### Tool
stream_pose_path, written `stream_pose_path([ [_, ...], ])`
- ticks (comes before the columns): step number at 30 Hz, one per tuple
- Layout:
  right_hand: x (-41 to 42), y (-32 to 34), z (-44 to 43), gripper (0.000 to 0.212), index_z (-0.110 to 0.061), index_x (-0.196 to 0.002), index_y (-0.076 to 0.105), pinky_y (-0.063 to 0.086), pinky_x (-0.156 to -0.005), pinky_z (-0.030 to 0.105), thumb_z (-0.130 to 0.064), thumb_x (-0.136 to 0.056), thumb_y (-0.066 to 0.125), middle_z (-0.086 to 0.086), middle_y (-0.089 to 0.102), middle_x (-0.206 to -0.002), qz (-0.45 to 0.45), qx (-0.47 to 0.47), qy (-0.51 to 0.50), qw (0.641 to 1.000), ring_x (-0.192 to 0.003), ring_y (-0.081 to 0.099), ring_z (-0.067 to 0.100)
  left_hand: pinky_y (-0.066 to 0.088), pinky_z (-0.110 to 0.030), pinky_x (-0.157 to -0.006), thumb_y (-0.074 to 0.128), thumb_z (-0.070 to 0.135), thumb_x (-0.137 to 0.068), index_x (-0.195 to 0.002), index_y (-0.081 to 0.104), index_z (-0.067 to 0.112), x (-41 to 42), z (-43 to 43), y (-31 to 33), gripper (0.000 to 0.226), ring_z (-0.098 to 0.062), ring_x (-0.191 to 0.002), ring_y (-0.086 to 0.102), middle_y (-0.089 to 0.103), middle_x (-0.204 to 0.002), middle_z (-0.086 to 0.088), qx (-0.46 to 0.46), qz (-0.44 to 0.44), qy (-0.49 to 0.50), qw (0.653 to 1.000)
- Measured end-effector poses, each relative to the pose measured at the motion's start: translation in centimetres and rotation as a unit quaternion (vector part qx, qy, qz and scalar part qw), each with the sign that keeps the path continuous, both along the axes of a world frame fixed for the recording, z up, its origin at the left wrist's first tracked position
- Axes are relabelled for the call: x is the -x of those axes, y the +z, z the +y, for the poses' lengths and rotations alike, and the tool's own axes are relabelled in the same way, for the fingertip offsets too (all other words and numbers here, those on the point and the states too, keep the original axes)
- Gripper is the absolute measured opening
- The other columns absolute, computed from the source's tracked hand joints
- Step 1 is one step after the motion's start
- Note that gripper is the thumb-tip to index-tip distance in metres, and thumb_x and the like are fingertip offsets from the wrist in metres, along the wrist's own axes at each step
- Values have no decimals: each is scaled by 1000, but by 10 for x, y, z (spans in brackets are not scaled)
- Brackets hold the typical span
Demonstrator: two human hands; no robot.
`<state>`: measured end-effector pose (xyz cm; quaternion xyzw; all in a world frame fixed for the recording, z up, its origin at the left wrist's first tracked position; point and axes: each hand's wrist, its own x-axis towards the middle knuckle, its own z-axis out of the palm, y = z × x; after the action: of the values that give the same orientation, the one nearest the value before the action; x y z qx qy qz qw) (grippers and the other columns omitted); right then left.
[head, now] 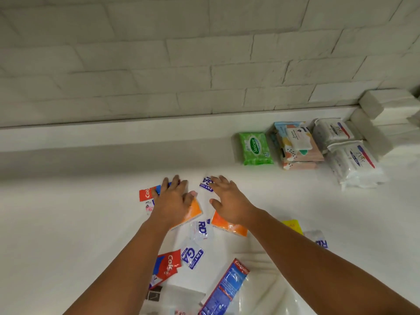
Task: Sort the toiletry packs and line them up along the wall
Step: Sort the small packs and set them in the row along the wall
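Loose sachets are scattered on the white counter (68,212), well apart from the wall (159,64). At the right, a green pack (255,148), patterned packs (295,144) and white packs (341,146) are lined up there. The left hand (173,198) is laid flat, fingers spread wide, over a red sachet (145,193) and an orange pack (195,210). The right hand (228,201) is likewise spread, fingertips at a blue-and-white sachet (205,185), and nothing is gripped. Like sachets appear to be gathered. The second orange pack (229,227) is best slid flat to the first, so that thin neighbours are not dragged along.

Hands, left (172,200) and right (229,202), over sachets (192,258)
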<state>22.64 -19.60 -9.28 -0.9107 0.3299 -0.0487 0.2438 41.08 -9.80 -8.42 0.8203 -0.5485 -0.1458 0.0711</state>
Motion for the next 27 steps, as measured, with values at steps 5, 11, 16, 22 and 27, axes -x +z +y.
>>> stream_pose_path([
  [5, 20, 1, 25, 53, -17, -150, 35, 8, -122, 41, -29, -100, 47, 0, 23, -162, -8, -18, -13, 1000, -151, 12, 23, 7, -62, -117, 22, 54, -102, -150, 35, 28, 23, 30, -1, 56, -31, -153, 6, 20, -165, 0, 0, -5, -18, 1000],
  [11, 39, 13, 42, 51, -16, -147, 42, 16, -121, 37, -29, -99, 52, 1, 32, -158, -13, -30, -10, 999, -149, 19, 22, 1, -59, -119, 30, 51, -103, -152, 35, 30, 53, 44, 1, 53, -29, -154, 3, 17, -166, 0, -1, 27, -35, 999],
  [16, 65, 24, 50, 48, -16, -144, 45, 24, -118, 29, -24, -98, 53, 2, 42, -153, -19, -48, -12, 999, -145, 31, 21, 10, -58, -120, 47, 42, -101, -146, 46, 25, 72, 54, 8, 48, -29, -150, 20, 32, -160, -1, 38, 57, -27, 997],
  [22, 124, 46, 67, 35, -17, -129, 62, 40, -104, 25, -18, -94, 60, -1, 62, -133, -87, -68, -33, 993, -120, 59, 17, 39, -49, -111, 60, 32, -97, -130, 62, 19, 110, 81, 28, 36, -24, -131, 50, 58, -139, -4, 141, 135, -17, 981],
  [27, 175, 49, 84, 31, -19, -123, 66, 40, -97, 16, -24, -92, 61, -4, 66, -125, -113, -96, -41, 988, -114, 61, 13, 45, -28, -97, 66, 31, -93, -119, 67, 26, 154, 103, 43, 26, -13, -112, 53, 66, -119, 8, 168, 127, -37, 977],
])
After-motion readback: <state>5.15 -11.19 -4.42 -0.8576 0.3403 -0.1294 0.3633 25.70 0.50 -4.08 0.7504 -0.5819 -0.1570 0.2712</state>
